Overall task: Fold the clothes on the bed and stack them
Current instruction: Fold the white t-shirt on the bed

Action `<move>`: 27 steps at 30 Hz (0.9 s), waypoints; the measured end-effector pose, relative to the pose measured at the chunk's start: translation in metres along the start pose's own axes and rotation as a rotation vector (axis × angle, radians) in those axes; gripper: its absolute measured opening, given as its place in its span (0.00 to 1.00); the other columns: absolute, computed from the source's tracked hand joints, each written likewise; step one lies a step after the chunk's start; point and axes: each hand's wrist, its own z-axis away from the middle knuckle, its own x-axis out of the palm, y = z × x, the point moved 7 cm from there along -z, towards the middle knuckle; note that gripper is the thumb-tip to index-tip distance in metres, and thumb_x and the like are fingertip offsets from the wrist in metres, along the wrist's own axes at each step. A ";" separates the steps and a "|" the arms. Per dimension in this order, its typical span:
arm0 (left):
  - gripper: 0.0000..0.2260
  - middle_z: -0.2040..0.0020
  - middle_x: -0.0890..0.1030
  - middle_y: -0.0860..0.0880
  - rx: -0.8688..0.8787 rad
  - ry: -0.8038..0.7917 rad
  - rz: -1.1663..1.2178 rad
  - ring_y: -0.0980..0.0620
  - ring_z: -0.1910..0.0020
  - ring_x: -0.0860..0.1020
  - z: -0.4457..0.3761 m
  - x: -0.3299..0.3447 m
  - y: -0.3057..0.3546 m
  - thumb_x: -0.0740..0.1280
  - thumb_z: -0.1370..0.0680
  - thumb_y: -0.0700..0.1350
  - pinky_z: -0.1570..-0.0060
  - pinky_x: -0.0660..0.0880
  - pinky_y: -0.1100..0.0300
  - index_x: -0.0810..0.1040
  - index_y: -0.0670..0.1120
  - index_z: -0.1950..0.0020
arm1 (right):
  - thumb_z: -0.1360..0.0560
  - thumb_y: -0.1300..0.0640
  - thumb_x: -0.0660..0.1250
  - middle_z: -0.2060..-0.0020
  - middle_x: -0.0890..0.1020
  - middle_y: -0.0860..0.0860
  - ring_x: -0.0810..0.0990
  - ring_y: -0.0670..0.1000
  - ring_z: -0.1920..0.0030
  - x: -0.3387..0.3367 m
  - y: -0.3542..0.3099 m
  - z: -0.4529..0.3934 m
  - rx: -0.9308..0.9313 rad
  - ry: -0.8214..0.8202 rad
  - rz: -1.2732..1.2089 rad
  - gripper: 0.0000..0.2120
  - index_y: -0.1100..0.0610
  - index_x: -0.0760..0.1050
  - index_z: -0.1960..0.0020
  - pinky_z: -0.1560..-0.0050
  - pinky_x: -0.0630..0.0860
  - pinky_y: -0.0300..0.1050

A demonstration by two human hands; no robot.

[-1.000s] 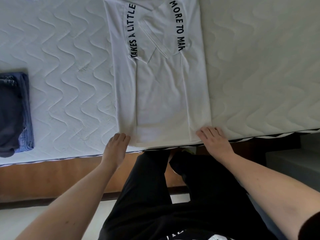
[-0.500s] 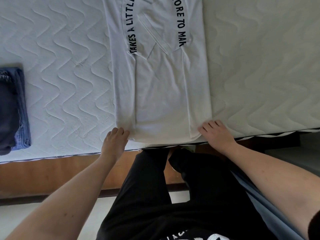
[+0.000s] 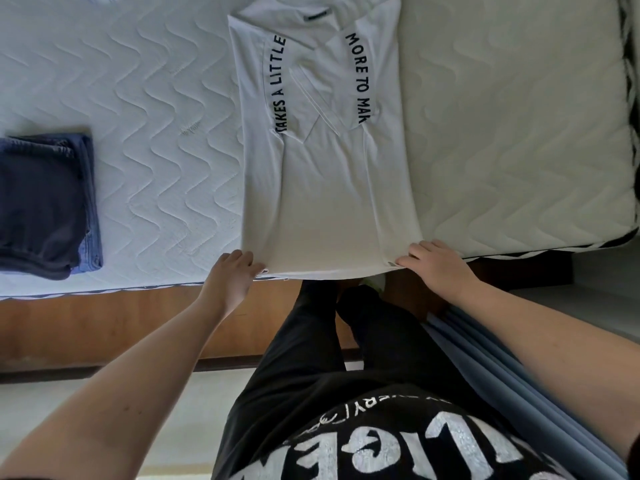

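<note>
Two hands on the hem: left hand [image 3: 230, 277] and right hand [image 3: 431, 263] each pinch a bottom corner of the white cotton T-shirt with black lettering [image 3: 325, 174]. It lies flat on the white quilted mattress [image 3: 145, 109], sides already folded in, hem at the near bed edge. Corner grips look set up to carry the hem up toward the collar, halving it evenly. Folded dark navy clothes stack [image 3: 45, 202] sits well apart on the left, likely the drop point.

Both hands grip the hem of a white T-shirt [image 3: 325, 188] on a quilted mattress [image 3: 502, 133].
Left hand [image 3: 232, 275] and right hand [image 3: 433, 265] pinch its near corners; folded dark clothes [image 3: 45, 202] lie well apart.
</note>
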 end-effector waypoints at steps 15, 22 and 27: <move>0.23 0.39 0.79 0.55 -0.007 -0.268 0.191 0.52 0.42 0.79 0.019 -0.048 0.024 0.62 0.21 0.34 0.45 0.73 0.58 0.73 0.57 0.32 | 0.24 0.66 0.64 0.48 0.83 0.54 0.80 0.58 0.48 -0.050 -0.009 0.032 0.119 -0.150 -0.139 0.19 0.54 0.78 0.36 0.50 0.75 0.49; 0.14 0.39 0.81 0.53 0.041 -0.246 0.247 0.49 0.40 0.78 -0.026 -0.079 -0.001 0.62 0.18 0.49 0.44 0.71 0.57 0.76 0.53 0.33 | 0.33 0.65 0.77 0.67 0.81 0.57 0.81 0.59 0.68 -0.094 -0.004 -0.017 0.004 -0.045 -0.164 0.12 0.57 0.85 0.51 0.72 0.76 0.48; 0.12 0.48 0.83 0.50 0.081 -0.214 0.284 0.46 0.48 0.80 -0.054 -0.095 -0.029 0.61 0.18 0.53 0.50 0.72 0.56 0.76 0.51 0.38 | 0.33 0.65 0.77 0.61 0.85 0.52 0.82 0.56 0.65 -0.109 0.011 -0.045 0.007 0.014 -0.137 0.09 0.57 0.85 0.54 0.66 0.79 0.48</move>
